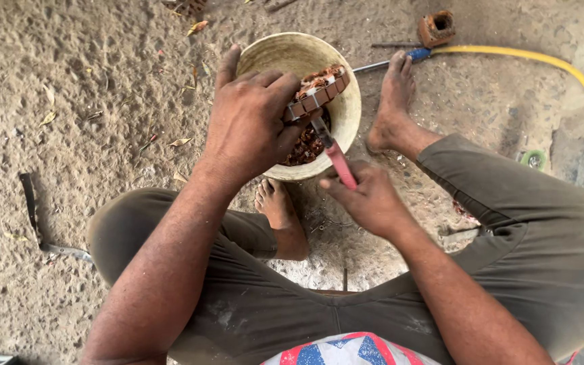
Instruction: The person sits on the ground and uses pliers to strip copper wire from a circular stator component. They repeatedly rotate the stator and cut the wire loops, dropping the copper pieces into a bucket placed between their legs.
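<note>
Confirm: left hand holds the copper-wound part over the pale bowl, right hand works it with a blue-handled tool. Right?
Not quite. The head view shows the tool in the right hand has a red handle, not blue. The rest holds: the left hand grips the copper-wound part over the pale bowl.

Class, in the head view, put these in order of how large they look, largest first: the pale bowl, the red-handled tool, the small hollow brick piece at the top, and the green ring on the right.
1. Bowl
2. Red-handled tool
3. Brick piece
4. Green ring

The tool sits nearer the camera than the rest, but it is plainly longer than the brick piece.
</note>
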Available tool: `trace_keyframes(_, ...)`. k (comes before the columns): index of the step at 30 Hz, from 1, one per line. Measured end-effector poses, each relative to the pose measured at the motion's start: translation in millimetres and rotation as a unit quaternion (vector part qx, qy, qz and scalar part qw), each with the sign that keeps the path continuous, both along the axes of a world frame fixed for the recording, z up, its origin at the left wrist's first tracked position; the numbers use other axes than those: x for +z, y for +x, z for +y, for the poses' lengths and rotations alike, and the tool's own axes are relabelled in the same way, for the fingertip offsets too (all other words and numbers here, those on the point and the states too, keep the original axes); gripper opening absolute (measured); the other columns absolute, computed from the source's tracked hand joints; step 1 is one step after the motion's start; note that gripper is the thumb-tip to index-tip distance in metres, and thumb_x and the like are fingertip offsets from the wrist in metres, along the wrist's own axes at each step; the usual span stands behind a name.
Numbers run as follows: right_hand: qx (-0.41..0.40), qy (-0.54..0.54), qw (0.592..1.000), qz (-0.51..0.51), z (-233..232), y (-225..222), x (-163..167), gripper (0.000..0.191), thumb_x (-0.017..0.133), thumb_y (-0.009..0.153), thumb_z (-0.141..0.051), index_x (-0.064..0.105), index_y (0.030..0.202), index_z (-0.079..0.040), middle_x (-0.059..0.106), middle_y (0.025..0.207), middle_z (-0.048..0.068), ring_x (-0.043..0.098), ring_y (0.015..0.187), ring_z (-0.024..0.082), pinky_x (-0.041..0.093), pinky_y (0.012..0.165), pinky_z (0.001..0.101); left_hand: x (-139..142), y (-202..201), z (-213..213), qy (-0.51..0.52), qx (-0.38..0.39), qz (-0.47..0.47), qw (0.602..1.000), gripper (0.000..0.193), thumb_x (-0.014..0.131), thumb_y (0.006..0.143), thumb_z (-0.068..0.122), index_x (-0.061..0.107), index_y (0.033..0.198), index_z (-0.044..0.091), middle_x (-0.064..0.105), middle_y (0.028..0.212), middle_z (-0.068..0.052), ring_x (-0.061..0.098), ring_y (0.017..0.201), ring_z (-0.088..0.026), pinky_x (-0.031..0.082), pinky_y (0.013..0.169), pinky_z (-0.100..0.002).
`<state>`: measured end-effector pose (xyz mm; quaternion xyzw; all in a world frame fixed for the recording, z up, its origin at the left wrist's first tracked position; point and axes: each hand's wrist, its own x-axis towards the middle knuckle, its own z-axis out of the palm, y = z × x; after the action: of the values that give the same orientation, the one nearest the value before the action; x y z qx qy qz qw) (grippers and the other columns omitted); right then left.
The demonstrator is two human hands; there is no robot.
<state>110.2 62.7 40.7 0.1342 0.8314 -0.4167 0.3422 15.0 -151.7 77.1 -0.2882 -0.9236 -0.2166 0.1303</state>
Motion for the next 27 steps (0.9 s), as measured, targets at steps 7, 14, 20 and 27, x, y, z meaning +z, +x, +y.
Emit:
trace_keyframes(7,0.050,-0.149,0.922,0.353,-6,18,-40,0.014,0.072,0.096,-0.012,0.076,0.109,-0.009,0.073,0.097,0.011,0.073,0.087,0.016,0.060,0.075,0.0319,-10,7,14,0.159,0.021,-0.086,0.983,0.026,0.082,0.094,0.012,0.062,0.112,0.007,0.073,0.103,-0.008,0.074,0.090,-0.021,0.064,0.075,-0.040)
trace_keyframes(14,0.155,0.276,0.874,0.369,10,-8,-53,0.022,0.067,0.101,-0.028,0.079,0.108,-0.011,0.059,0.078,0.013,0.061,0.063,0.022,0.054,0.053,0.0362,-30,-4,10,0.538,0.179,-0.218,0.795,0.027,0.076,0.100,0.022,0.067,0.117,0.004,0.075,0.104,-0.013,0.080,0.095,-0.023,0.074,0.082,-0.038)
trace_keyframes(20,0.143,0.271,0.845,0.438,13,-5,-41,0.030,0.069,0.103,-0.034,0.081,0.092,-0.009,0.052,0.077,0.008,0.056,0.064,0.019,0.051,0.049,0.0359,-29,-8,6,0.608,0.229,-0.256,0.716,0.038,0.080,0.090,0.026,0.064,0.119,0.006,0.078,0.107,-0.012,0.080,0.099,-0.022,0.070,0.089,-0.038)
trace_keyframes(27,0.033,-0.199,0.957,0.210,-3,20,-28,0.011,0.060,0.079,-0.003,0.071,0.082,-0.006,0.064,0.079,0.004,0.063,0.070,0.012,0.055,0.066,0.0268,-9,0,-15,0.535,0.058,-0.195,0.820,0.033,0.082,0.097,0.033,0.072,0.112,0.004,0.069,0.100,-0.007,0.074,0.094,-0.017,0.070,0.087,-0.036)
